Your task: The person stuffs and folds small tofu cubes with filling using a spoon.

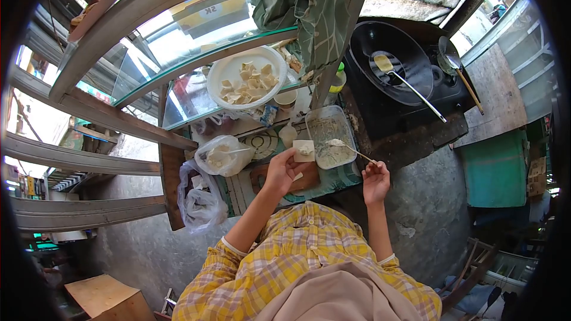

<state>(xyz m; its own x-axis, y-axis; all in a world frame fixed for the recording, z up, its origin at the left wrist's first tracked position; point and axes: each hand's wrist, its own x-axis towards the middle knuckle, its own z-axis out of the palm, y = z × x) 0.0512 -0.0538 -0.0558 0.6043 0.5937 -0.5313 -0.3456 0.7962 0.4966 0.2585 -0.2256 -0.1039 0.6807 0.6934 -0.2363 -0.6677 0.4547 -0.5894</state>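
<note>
My left hand (284, 171) pinches a square dough wrapper (304, 151) that carries a small dab of pale filling. In my right hand (376, 182) is the handle of a spoon (351, 149), its bowl loaded with filling. The spoon's head is over a clear plastic tub (331, 120) lined with greyish-green filling. Below the left hand lies a wooden board (304, 179), with a pale scrap on it. A white plate (212, 83) behind the tub bears several folded wrapper pieces (250, 81).
At the right, a black wok (392, 41) sits on a stove with a spatula (416, 95) in it; a strainer (452, 62) lies beside. Plastic bags (202, 199) crowd the table's left side. A glass shelf (202, 59) overhangs the plate. A green-capped bottle (338, 80) stands behind the tub.
</note>
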